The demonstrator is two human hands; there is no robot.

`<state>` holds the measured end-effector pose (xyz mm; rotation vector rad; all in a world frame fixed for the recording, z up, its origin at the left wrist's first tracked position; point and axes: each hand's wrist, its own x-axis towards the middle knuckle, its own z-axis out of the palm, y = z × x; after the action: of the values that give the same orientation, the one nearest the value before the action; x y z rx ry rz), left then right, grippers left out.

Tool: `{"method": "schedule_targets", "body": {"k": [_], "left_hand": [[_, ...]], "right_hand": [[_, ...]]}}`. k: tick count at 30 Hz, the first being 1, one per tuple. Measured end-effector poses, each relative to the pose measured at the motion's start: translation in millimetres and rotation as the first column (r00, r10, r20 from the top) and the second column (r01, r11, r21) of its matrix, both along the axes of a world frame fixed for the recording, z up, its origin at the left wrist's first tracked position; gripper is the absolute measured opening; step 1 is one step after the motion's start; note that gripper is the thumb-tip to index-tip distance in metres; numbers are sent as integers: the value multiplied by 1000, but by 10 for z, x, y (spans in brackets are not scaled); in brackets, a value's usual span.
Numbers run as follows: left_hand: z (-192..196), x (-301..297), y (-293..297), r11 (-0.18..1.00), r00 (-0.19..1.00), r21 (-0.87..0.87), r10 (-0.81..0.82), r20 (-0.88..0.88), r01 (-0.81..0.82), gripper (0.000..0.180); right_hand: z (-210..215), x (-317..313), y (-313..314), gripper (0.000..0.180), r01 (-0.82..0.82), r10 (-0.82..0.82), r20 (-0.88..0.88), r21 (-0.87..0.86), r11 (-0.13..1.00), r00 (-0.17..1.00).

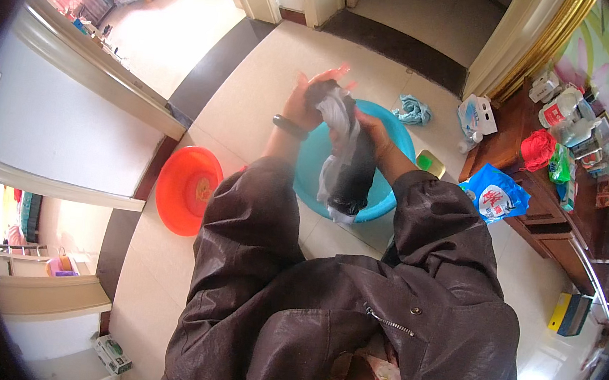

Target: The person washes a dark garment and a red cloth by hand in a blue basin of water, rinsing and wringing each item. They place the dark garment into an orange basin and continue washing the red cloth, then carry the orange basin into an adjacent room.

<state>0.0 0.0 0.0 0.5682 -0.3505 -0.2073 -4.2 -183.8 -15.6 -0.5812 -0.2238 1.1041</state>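
Observation:
A crumpled black and white piece of cloth, whose exact kind I cannot make out, hangs over the blue basin. My left hand, with a dark band on the wrist, holds its upper end. Its fingertips show beyond the bunched fabric. Lower down on the other side, my right hand grips the cloth; part of its fingers is hidden behind the fabric. The loose end hangs toward me, across the basin's near rim in this view. What the basin holds is mostly hidden by the cloth and my arms.
An orange-red basin stands left on the tiled floor. Right of the blue basin lie a light blue cloth, a small dish with something green and a blue bag. A wooden cabinet bearing several items lines the right side.

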Motion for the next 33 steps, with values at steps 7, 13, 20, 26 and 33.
{"method": "schedule_targets", "body": {"k": [7,13,20,26,33], "left_hand": [[172,-41,-215,929,953,271,287,-96,-253,8],[22,46,-148,783,818,528,515,-256,-328,17],[-292,167,-255,48,737,958,650,186,-284,19],[-457,126,-444,-402,713,888,554,429,-222,22],[-451,132,-425,-330,665,927,655,359,-176,32]], "right_hand": [[259,-81,-66,54,97,-97,12,-201,975,995],[178,51,132,37,154,259,608,-541,827,750],[-326,-32,383,42,627,323,882,-471,620,342],[-672,-10,457,41,620,468,804,-586,522,365],[-775,20,461,48,720,331,862,-505,477,385]]}}
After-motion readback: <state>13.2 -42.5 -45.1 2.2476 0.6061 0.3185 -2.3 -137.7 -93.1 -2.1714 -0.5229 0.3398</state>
